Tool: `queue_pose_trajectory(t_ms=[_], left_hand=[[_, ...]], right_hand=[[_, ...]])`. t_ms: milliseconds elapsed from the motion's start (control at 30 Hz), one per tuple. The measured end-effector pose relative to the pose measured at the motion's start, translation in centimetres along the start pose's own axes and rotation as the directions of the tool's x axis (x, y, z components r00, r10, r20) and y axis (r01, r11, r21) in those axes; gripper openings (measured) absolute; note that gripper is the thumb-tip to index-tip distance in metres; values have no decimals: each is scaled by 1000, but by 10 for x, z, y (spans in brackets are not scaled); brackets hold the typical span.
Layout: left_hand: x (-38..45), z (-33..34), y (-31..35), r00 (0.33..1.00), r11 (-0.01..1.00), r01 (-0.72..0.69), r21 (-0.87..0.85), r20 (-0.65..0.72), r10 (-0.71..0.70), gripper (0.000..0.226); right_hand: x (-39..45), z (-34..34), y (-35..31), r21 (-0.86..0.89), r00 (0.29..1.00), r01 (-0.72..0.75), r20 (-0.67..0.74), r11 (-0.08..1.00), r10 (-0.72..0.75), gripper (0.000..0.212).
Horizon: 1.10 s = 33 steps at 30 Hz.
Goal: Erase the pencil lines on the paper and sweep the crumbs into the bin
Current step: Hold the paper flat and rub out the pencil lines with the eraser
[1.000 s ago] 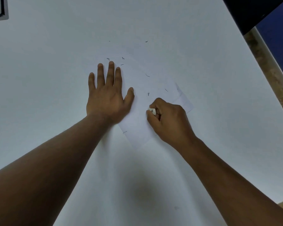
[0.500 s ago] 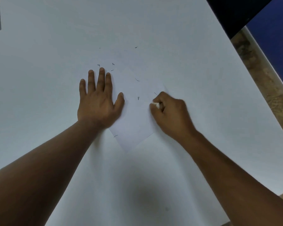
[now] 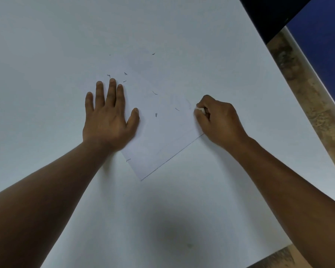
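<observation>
Paper point(image 3: 162, 136) lay skewed mid-bench, near corner pointing at the camera. Right hand point(image 3: 219, 120) pinched a white eraser point(image 3: 201, 110) at the sheet's right edge, likely working faint lines there. Left hand point(image 3: 108, 117) was spread flat on the left edge, presumably to stop sliding. Dark crumbs point(image 3: 156, 114) were scattered across paper and bench point(image 3: 46, 55). No bin visible, no readable writing.

2 bare forearms reach in from the bottom edge, no sleeves. The left hand point(image 3: 108, 120) and right hand point(image 3: 219, 120) wear nothing.
</observation>
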State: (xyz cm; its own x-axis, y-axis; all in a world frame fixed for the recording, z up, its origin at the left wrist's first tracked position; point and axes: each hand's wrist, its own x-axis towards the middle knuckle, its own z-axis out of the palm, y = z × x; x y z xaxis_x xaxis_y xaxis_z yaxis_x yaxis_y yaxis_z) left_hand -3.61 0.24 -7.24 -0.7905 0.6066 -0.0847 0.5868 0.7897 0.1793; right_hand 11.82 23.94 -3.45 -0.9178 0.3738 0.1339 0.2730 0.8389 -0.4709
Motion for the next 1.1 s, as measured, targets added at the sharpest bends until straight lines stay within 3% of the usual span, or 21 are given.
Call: queue_pose_trajectory(t_ms=[133,300,567,700,800,867,933,1000,1100], left_hand=[[0,0,0,1000,1000,-2,2,-9,2,85],[0,0,0,1000,1000,-1,13,-7,1,86],[0,0,-1,1000,1000,-3,18,0,3,86],[0,0,0,1000,1000,3,15,-1,-3,86],[0,-1,-1,1000,1000,3,15,0,-3,87],[0,-2,-1,1000,1000,-1,17,-2,1,87],[1,-2,0,1000,1000,-7,18,-5,7,87],[3,-3,-1,1000,1000,26,8,-7,-26,86],[0,-2,-1,1000,1000,11,8,-1,-11,87]], right_hand=[[-7,6,-21,66,992,126,-3,990,-126,8],[-20,26,-47,27,911,386,144,922,-386,8],[0,-6,7,-129,977,205,78,970,-197,12],[-2,0,-15,-13,957,285,66,959,-283,11],[-13,15,-42,-14,898,408,186,913,-399,4],[-16,19,-46,-34,866,456,248,890,-434,17],[-8,13,-34,-65,859,467,272,882,-434,31],[8,1,-15,-108,857,473,285,875,-428,26],[9,-12,6,-128,907,371,262,920,-329,12]])
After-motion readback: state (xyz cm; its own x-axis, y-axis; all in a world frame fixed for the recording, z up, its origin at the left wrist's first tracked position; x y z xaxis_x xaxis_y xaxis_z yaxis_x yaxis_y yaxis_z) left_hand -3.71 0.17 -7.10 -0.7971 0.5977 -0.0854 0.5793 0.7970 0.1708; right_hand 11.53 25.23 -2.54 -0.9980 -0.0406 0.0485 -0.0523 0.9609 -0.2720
